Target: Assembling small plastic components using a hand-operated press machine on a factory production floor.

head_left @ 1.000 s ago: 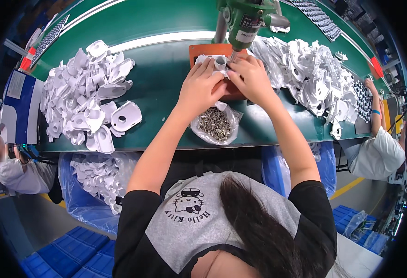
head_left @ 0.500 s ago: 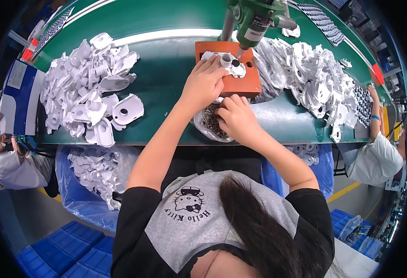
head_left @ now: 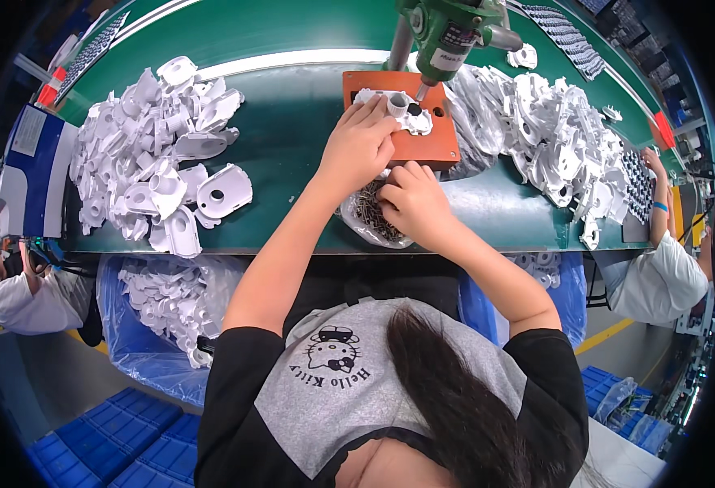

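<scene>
My left hand (head_left: 361, 145) lies over the near left part of a white plastic housing (head_left: 415, 122), fingers pressed on it. The housing rests on an orange fixture block (head_left: 410, 149), its short round tube standing up beside my fingertips. Above the block hangs the tip of a green press-like machine (head_left: 447, 37), apart from the housing. My right hand (head_left: 417, 205) is at a clear bag of small metal screws or pins (head_left: 367, 213) just in front of the block. Its fingers are bent together at the bag's edge; whatever they pinch is hidden.
White plastic parts are heaped at left (head_left: 142, 154) and right (head_left: 565, 138). A clear plastic bag (head_left: 473, 114) lies beside the block. Below the table edge hangs a blue-lined bin of parts (head_left: 170, 305). Co-workers sit at both sides; one person's arm (head_left: 658, 199) reaches the right end.
My right hand has shifted slightly up and left at the bag. My left hand stays on the housing. Behind the machine, a loose white part has moved a little to the right.
</scene>
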`<state>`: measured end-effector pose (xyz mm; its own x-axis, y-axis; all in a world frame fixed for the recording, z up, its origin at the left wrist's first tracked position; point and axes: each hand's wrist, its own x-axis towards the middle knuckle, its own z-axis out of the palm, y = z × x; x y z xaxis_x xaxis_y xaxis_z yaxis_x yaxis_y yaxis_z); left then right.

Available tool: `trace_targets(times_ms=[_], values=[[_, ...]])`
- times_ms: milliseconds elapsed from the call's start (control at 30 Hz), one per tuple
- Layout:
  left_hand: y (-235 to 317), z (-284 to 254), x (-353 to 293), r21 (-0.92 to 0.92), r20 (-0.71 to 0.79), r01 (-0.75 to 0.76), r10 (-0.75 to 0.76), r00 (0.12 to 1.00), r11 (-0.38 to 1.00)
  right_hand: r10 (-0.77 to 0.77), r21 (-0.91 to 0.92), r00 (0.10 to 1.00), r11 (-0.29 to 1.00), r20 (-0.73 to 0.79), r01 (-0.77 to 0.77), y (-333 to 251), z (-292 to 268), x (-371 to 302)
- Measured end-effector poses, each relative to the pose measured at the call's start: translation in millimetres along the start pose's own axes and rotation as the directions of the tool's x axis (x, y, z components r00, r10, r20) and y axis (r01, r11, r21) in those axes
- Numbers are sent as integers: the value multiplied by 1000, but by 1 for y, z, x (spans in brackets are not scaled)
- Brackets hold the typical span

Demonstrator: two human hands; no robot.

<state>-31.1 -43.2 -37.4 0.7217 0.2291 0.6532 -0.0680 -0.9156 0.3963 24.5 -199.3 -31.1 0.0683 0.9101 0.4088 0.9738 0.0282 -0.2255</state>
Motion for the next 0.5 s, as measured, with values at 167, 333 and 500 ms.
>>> trace_targets(times_ms=[167,333,500], values=[[-1,-1,0,1,14,4,-4,1000,1000,213,507,965,822,151,-261,6,-24,8],[0,-1,1,7,22,14,-14,1000,1000,285,652,930,665,230,-365,16,-39,12],[1,-3,0,-10,49,38,-38,998,999,452,706,874,560,178,-433,37,-50,17]])
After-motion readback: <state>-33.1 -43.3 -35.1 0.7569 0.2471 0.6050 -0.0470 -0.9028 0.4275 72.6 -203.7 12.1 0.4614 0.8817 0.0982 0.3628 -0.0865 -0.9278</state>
